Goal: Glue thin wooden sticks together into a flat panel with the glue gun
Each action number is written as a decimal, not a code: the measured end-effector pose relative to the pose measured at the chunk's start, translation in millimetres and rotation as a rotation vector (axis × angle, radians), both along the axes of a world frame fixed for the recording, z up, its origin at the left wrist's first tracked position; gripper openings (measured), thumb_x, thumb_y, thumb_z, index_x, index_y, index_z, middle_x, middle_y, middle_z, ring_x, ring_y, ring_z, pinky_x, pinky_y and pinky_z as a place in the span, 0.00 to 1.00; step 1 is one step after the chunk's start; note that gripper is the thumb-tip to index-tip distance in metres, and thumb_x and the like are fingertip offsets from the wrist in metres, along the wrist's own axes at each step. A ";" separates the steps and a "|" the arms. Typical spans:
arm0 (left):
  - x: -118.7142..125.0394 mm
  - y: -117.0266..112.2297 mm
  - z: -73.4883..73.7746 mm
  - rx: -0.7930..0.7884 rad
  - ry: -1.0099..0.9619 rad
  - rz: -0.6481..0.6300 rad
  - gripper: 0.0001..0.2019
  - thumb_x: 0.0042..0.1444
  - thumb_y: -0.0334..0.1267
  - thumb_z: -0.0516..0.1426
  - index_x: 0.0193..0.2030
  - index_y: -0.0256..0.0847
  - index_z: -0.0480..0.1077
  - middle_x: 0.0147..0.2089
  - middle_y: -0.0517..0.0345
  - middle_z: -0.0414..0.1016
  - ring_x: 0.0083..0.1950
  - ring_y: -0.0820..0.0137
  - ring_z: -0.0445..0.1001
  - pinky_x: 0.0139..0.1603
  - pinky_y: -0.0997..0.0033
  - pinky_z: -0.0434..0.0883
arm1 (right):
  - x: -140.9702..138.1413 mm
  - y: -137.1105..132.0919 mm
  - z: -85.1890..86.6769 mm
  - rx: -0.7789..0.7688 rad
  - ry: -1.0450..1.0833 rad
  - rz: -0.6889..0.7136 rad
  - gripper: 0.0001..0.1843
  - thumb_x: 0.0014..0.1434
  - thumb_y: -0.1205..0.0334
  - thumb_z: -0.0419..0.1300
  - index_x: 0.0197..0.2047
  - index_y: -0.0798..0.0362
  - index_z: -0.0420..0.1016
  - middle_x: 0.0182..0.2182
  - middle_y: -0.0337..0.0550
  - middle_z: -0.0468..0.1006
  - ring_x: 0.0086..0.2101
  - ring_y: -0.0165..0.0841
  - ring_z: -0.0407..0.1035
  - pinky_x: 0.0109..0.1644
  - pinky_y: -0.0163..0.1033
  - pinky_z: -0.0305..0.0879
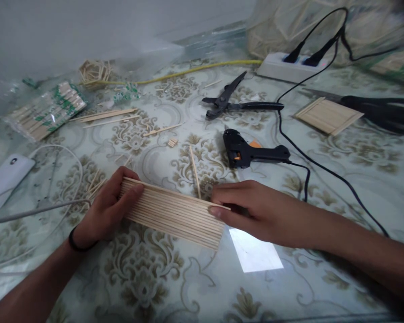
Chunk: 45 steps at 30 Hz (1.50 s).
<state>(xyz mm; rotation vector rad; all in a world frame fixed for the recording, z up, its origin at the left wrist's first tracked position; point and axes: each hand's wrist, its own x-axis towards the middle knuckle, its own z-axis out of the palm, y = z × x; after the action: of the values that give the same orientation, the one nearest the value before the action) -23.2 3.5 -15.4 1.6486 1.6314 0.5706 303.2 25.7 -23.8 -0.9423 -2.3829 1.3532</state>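
A panel of thin wooden sticks (175,213), laid side by side, is tilted up between my two hands. My left hand (112,202) is closed on its left end, thumb over the front face. At the right end, my right hand (239,206) pinches the top edge, where a stick juts slightly past the corner. The fingers behind the panel are hidden. A single loose stick (195,172) lies on the table just behind the panel. Beyond my right hand, a black hot glue gun (252,150) rests on its side.
Black cutting pliers (235,101), large scissors (377,107) and a small wooden panel (329,115) lie farther back. A white power strip (289,67) feeds black cables across the right side. At left are bagged sticks (50,112), a white phone-like device (10,177) and a pale cable.
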 end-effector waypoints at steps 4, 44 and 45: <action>1.3 -0.2 1.0 0.016 -0.004 -0.009 0.18 0.67 0.58 0.57 0.44 0.45 0.69 0.30 0.64 0.68 0.29 0.71 0.66 0.28 0.72 0.64 | -0.3 0.0 0.3 0.013 -0.005 0.006 0.29 0.74 0.43 0.52 0.30 0.59 0.64 0.28 0.38 0.66 0.30 0.19 0.59 0.38 0.29 0.53; 3.1 -0.1 0.9 0.049 0.041 -0.008 0.15 0.67 0.58 0.57 0.44 0.49 0.69 0.33 0.61 0.71 0.33 0.67 0.66 0.32 0.66 0.64 | 1.9 -0.9 1.5 0.049 0.000 0.017 0.28 0.76 0.46 0.49 0.30 0.59 0.66 0.27 0.38 0.67 0.29 0.17 0.59 0.37 0.29 0.54; 3.0 -0.1 0.9 0.051 0.044 -0.010 0.15 0.67 0.58 0.57 0.44 0.49 0.69 0.33 0.61 0.71 0.34 0.67 0.66 0.32 0.66 0.64 | 1.8 -1.0 1.6 0.053 0.006 0.016 0.28 0.76 0.46 0.49 0.30 0.59 0.66 0.27 0.38 0.67 0.29 0.17 0.59 0.36 0.29 0.54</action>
<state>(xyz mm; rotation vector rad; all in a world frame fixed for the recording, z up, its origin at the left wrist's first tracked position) -20.1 3.4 -14.5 1.7165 1.6520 0.5787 305.0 24.7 -22.2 -0.9057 -2.4142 1.2895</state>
